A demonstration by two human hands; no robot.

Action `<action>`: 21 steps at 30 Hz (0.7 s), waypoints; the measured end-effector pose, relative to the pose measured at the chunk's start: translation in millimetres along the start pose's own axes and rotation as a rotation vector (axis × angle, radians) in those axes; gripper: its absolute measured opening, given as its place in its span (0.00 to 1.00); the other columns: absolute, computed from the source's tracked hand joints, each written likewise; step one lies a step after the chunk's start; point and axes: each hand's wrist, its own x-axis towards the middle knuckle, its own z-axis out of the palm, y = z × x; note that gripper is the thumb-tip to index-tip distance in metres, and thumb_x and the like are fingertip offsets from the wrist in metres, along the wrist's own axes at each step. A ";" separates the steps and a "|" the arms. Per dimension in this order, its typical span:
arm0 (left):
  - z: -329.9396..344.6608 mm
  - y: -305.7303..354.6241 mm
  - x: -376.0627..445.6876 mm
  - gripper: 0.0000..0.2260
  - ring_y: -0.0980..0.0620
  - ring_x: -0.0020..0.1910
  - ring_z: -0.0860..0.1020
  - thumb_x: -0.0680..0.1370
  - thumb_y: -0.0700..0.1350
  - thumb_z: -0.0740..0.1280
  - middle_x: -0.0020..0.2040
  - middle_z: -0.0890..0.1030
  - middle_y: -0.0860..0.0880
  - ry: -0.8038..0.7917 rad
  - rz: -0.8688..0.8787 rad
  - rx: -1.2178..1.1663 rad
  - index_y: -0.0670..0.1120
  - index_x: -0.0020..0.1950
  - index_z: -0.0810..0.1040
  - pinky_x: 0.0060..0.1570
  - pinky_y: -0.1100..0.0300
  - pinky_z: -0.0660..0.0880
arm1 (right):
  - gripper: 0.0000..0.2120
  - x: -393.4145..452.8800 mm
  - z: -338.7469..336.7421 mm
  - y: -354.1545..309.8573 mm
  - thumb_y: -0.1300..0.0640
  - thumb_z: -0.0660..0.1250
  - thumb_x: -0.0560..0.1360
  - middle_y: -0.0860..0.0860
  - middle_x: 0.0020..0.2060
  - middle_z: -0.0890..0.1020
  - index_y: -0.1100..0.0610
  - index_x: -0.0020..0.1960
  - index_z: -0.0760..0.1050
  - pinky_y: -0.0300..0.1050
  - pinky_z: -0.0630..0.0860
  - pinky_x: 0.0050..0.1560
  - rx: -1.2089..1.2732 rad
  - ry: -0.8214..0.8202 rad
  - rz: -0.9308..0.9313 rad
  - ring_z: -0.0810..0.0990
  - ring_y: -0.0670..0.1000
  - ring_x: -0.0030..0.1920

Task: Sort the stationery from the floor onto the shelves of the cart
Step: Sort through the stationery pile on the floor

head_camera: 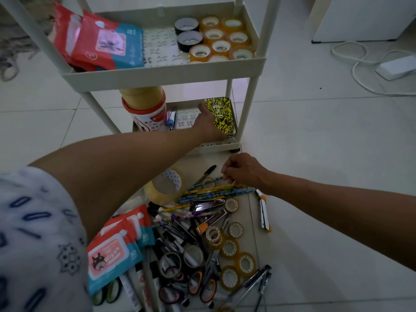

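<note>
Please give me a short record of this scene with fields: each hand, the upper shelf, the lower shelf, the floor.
left hand: holds yellow patterned notebook on lower shelf
right hand: pinches a patterned pencil over the floor pile
upper shelf: wipes packs, tape rolls
lower shelf: wipes canister, notebook
floor: pencils, markers, scissors, small tape rolls, wipes packs

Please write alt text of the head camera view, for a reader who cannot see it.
A person's left hand places a yellow-and-black patterned notebook on the cart's lower shelf, while the right hand pinches a patterned pencil from a floor pile of pens, scissors, tape rolls and wipes. The upper shelf holds wipes packs and tape rolls.
</note>
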 end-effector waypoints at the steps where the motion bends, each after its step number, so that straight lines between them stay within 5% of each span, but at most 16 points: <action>1: 1.7 1.4 0.8 0.58 0.42 0.62 0.76 0.68 0.45 0.80 0.64 0.74 0.37 0.039 0.010 0.014 0.38 0.77 0.35 0.55 0.56 0.73 | 0.05 -1.2 -0.3 0.9 0.63 0.64 0.78 0.57 0.41 0.86 0.61 0.47 0.79 0.42 0.82 0.41 -0.007 0.003 -0.002 0.84 0.50 0.39; 5: 7.6 -1.5 -0.2 0.52 0.40 0.57 0.78 0.69 0.47 0.79 0.58 0.77 0.38 0.156 0.057 0.073 0.37 0.77 0.43 0.50 0.53 0.74 | 0.06 -5.6 -5.2 8.0 0.63 0.64 0.78 0.57 0.42 0.86 0.63 0.48 0.80 0.46 0.83 0.45 -0.012 0.012 0.006 0.85 0.53 0.42; 11: 10.1 -2.7 -6.6 0.52 0.39 0.57 0.78 0.71 0.41 0.76 0.61 0.75 0.35 0.177 0.063 0.223 0.35 0.78 0.37 0.51 0.53 0.76 | 0.07 -6.7 -6.3 8.0 0.64 0.63 0.78 0.58 0.43 0.85 0.64 0.49 0.80 0.43 0.83 0.44 -0.027 0.000 0.023 0.84 0.53 0.43; 21: 5.4 -8.3 -5.8 0.36 0.40 0.60 0.76 0.73 0.42 0.73 0.61 0.75 0.38 0.107 0.019 0.190 0.34 0.73 0.56 0.45 0.55 0.71 | 0.06 -7.6 -6.6 7.5 0.64 0.64 0.78 0.58 0.43 0.86 0.63 0.49 0.80 0.50 0.83 0.49 -0.098 -0.020 -0.013 0.85 0.56 0.45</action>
